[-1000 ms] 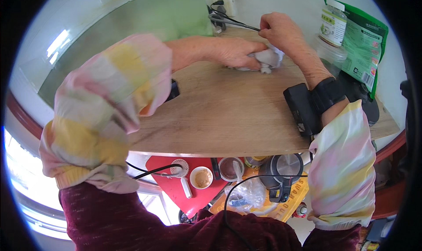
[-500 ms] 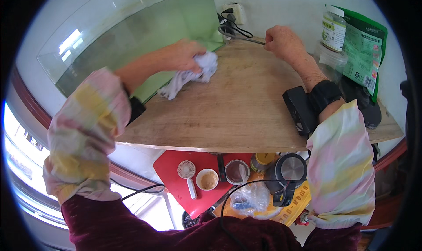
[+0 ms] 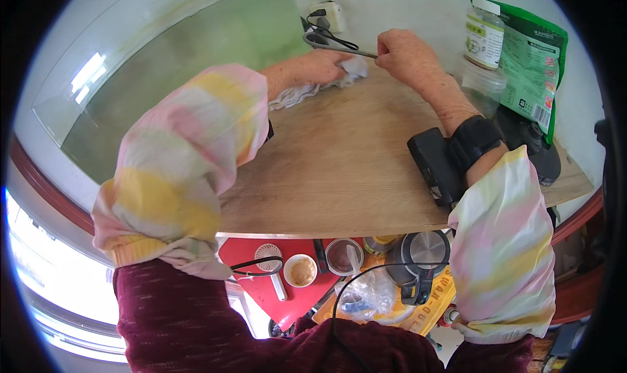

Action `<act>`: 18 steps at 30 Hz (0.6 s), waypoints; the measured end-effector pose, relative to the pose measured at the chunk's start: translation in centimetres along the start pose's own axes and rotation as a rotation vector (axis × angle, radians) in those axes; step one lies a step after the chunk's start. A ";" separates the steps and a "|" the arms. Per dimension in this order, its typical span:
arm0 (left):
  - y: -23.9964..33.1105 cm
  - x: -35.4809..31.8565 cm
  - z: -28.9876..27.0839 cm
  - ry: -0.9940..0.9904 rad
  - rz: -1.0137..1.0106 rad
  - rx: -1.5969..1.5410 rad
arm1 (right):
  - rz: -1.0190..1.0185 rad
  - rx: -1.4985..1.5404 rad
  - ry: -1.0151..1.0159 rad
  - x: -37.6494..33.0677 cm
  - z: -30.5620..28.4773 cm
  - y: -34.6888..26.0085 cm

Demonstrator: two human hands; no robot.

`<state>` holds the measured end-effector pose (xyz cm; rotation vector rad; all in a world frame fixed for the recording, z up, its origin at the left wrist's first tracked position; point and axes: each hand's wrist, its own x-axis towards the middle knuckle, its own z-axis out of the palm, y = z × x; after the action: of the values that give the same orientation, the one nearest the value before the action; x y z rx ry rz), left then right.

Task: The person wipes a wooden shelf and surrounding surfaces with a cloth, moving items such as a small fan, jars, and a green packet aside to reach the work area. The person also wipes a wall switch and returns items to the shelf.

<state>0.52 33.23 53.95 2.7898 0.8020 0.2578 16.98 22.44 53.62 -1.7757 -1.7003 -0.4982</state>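
My left hand (image 3: 312,68) presses a crumpled white cloth (image 3: 354,70) onto the wooden tabletop (image 3: 333,170), close to the back edge. The fingers are closed over the cloth, which trails out beneath the hand towards the glass tank (image 3: 176,66) on the left. Over the back of the top, my right hand (image 3: 405,54) pinches one end of a slim grey strip-like thing (image 3: 339,47). Its far end curves round near a black cable; its exact kind does not show. The strip is lifted above the cloth and my left fingers.
A wall socket (image 3: 326,16) with a black plug is behind. At the right stand a white-capped jar (image 3: 483,36) on a clear container (image 3: 482,85), and a green pouch (image 3: 532,69). Below the front edge are a kettle (image 3: 418,268), a white cup (image 3: 300,270) and a small handheld fan (image 3: 277,285).
My left hand has slid the cloth away from me and to the right, into the back of the tabletop. My right hand still holds the grey strip up. The view has shifted slightly.
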 end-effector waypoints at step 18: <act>0.2 -21.6 -9.8 0.267 -0.364 -0.179 | -0.003 0.484 -0.258 -0.2 -2.7 -4.7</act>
<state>-19.63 23.09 61.10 2.4157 1.2587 0.6094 12.78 20.36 56.31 -1.5237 -1.8044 0.1468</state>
